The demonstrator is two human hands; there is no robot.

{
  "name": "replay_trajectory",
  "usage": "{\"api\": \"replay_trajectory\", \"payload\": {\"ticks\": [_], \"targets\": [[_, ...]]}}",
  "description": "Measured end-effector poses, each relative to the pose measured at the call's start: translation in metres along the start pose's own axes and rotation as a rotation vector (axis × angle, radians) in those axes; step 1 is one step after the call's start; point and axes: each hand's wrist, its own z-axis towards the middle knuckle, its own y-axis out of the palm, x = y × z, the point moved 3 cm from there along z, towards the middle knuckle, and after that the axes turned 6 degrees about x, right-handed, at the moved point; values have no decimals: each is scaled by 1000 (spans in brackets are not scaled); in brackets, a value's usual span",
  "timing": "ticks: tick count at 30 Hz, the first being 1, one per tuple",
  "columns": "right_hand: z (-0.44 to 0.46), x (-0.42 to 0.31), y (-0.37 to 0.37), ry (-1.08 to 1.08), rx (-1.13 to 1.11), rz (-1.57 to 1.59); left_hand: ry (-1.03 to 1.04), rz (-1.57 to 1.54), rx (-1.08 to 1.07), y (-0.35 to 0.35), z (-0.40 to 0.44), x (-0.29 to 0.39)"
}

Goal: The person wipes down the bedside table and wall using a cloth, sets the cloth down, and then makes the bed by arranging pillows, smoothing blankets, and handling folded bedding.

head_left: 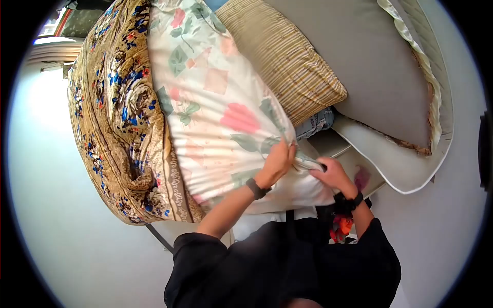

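Note:
A white cloth with pink flowers and green leaves (205,118) spreads in folds across the middle. My left hand (279,163), with a dark band at the wrist, grips the cloth near its right edge. Just to the right, my right hand (334,175) pinches the end of the same edge, its wrist also in a dark band. Creases run through the cloth toward both hands. Along its left side lies a brown blanket with blue and white flowers (115,102).
Beyond the cloth lies a striped tan pillow (287,61), beside a large grey cushion or mattress piece (380,66) with a torn edge. A white-rimmed panel (405,172) juts out at the right. Red and orange items (341,227) sit below my right wrist.

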Motion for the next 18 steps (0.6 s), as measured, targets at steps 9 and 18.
{"api": "replay_trajectory", "payload": {"ticks": [9,18], "targets": [[215,28,-41,-53,790,-656,-319,247,-82,-47,-111,-128],[236,-20,-47,104,428,-360,-412,-32,55,-53,-108,-178]]}}
